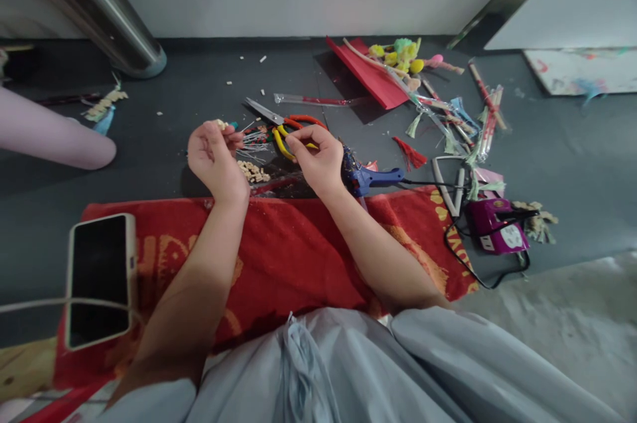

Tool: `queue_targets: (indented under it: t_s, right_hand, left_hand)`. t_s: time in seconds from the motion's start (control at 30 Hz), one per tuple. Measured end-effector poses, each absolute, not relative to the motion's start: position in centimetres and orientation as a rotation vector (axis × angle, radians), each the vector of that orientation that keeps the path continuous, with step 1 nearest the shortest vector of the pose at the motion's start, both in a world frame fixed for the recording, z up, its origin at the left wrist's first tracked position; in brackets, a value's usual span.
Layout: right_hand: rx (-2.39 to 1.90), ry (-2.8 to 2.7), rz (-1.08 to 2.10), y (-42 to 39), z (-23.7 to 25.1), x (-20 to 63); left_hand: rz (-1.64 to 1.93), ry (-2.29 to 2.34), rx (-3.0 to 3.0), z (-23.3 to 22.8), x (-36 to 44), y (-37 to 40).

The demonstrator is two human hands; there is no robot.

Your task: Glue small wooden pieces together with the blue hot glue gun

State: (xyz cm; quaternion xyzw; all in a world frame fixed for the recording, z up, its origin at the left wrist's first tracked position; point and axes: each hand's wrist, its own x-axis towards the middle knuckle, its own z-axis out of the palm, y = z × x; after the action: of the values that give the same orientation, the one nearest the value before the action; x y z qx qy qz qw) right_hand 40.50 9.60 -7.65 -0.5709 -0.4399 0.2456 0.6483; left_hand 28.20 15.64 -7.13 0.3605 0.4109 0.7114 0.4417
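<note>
The left hand (215, 159) pinches a small pale bead (221, 124) between curled fingertips, above a pile of beads (253, 172) on the dark floor. The right hand (318, 159) is nearly closed, fingertips pinched on something too thin to make out, just near yellow-handled pliers (281, 142) and left of a blue glue gun (371, 178).

Soft even indoor light, no harsh shadows; faint one under my left hand (215, 161). Glare streak on the steel post (99, 8). Wide-angle bends the edges, my lap at bottom goes soft. Small bits are too tiny to resolve.
</note>
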Motion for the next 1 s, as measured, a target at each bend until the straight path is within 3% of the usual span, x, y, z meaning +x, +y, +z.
queue_targets:
  t_s: [0.43,0.8,1.0]
  right_hand:
    - [-1.342,-1.349,0.311,9.0,-6.7,40.6]
    - [-1.407,-1.26,0.453,8.9,-6.8,40.5]
    - [-1.229,-1.306,0.463,8.9,-6.4,40.7]
  left_hand:
    - [1.743,0.945,1.104,-7.5,28.2,15.1]
    - [1.551,0.853,1.823,-7.9,28.0,13.8]
    - [1.445,0.876,2.051,-7.6,27.9,13.2]
